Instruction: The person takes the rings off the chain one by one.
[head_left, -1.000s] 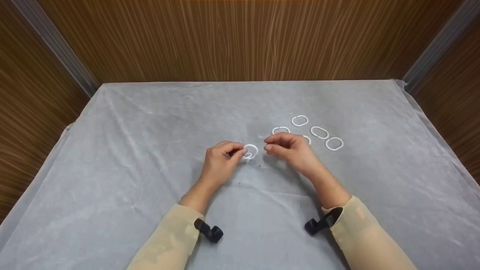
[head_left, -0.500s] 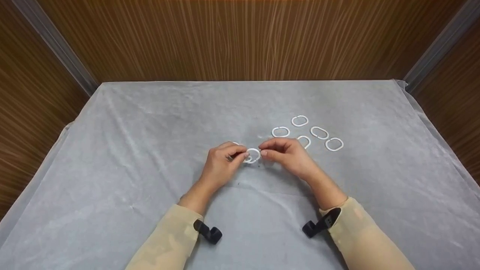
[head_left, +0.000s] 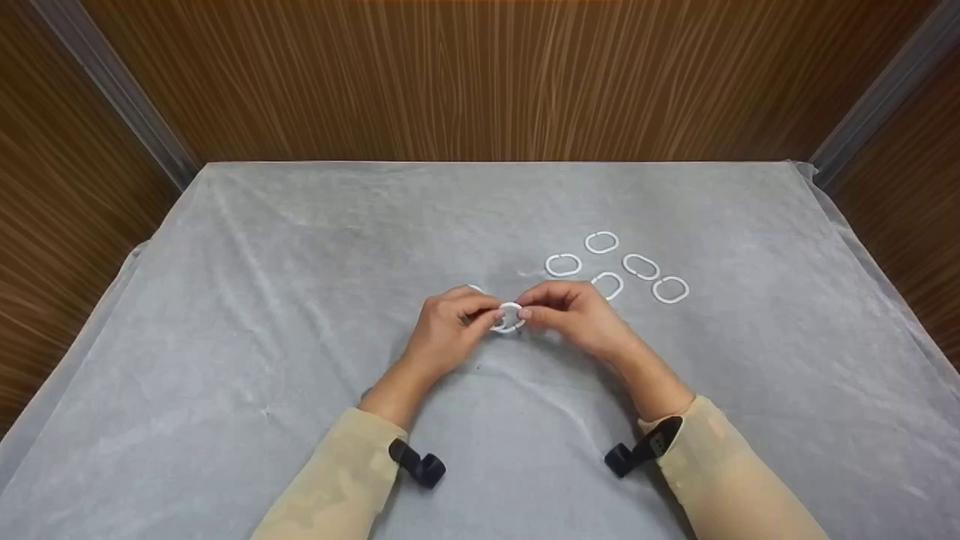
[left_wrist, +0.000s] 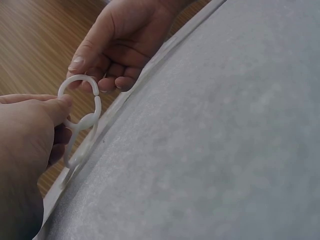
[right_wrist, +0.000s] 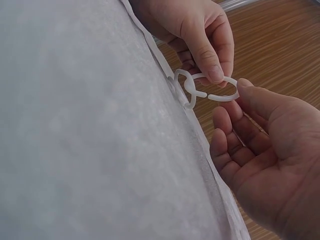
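My left hand (head_left: 442, 326) pinches a white, oval split ring (right_wrist: 223, 98), much like a plastic shower curtain ring, between thumb and index finger. At the opposite end of this ring, the thumb and index finger of my right hand (head_left: 581, 315) pinch it too. A narrow gap shows in one long side. In the right wrist view another white ring (right_wrist: 192, 104) is looped through the held one and hangs by the cloth. Behind my left knuckles a bit of white ring (head_left: 475, 288) peeks out; the hand hides the rest.
Several loose white split rings lie to the right of my hands, among them a far ring (head_left: 602, 250) and a rightmost ring (head_left: 670, 301). One ring (head_left: 619, 281) sits partly behind my right hand. Grey cloth (head_left: 300, 247) covers the table; wood-grain panels (head_left: 480, 82) stand around it.
My right hand has moved left and slightly toward me, from apart to pinching the ring. The left hand has shifted slightly right with its ring. The loose rings lie as before.
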